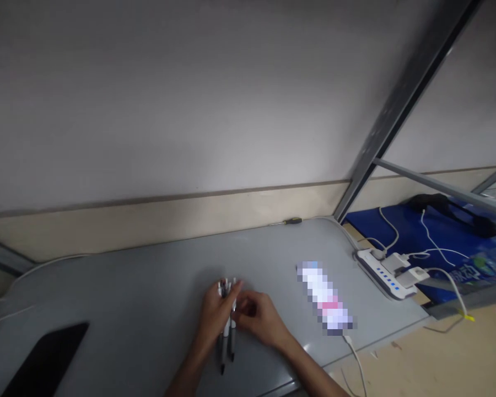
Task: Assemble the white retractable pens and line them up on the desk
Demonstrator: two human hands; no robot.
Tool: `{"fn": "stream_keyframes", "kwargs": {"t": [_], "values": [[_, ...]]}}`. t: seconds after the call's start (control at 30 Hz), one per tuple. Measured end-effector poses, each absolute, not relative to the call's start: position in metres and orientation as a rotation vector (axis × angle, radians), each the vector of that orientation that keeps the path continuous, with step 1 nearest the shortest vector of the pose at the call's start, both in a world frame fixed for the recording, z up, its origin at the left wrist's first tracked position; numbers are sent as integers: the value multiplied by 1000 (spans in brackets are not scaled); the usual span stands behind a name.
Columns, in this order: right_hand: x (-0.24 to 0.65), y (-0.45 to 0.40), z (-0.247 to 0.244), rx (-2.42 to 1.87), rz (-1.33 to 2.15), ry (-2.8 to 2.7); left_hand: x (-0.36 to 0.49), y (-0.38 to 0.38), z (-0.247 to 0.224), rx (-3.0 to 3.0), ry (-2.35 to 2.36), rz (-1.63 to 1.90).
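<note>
Several click pens [226,336] with white and grey barrels are bunched upright in the picture, their dark tips pointing toward me. My left hand [213,311] is closed round the bunch, with its thumb laid across the barrels. The pens' white upper ends show just above its fingers. On the right side of the bunch, my right hand [258,317] is curled, its thumb and fingertips pinched at the nearest pen. Part of the pens is hidden behind the fingers.
Right of my hands on the grey tabletop [149,298] lies a lit phone [324,298] with a cable. A power strip [386,274] with plugs sits at the right edge. A screwdriver [292,220] lies by the wall; a black flat object [47,358] is at left.
</note>
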State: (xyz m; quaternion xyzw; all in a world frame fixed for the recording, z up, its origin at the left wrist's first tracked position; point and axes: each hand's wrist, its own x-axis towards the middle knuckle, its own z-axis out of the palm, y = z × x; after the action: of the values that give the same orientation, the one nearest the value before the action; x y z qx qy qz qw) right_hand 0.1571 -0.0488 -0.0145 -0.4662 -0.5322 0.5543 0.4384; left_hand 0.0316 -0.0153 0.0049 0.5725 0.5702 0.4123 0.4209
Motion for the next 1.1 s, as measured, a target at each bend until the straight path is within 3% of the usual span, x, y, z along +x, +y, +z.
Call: {"fn": "stream_keyframes", "kwargs": {"t": [0.2,0.37,0.53,0.83,1.1], "values": [[159,-46,-25,-1292,1360,-1239,10,-9,-4,1380,1586,1029],[167,-50,-25,-1241,1377,-1231,-9,10,-6,1858,2009,786],[171,-61,-24,-1222,1337,-1221,-9,25,-13,1973,2108,653],[175,-87,-14,-1142,1237,-1320,2,23,-25,2061,2247,759],[209,-89,-15,-1154,1187,-1181,-50,21,-18,2276,1873,768]]}}
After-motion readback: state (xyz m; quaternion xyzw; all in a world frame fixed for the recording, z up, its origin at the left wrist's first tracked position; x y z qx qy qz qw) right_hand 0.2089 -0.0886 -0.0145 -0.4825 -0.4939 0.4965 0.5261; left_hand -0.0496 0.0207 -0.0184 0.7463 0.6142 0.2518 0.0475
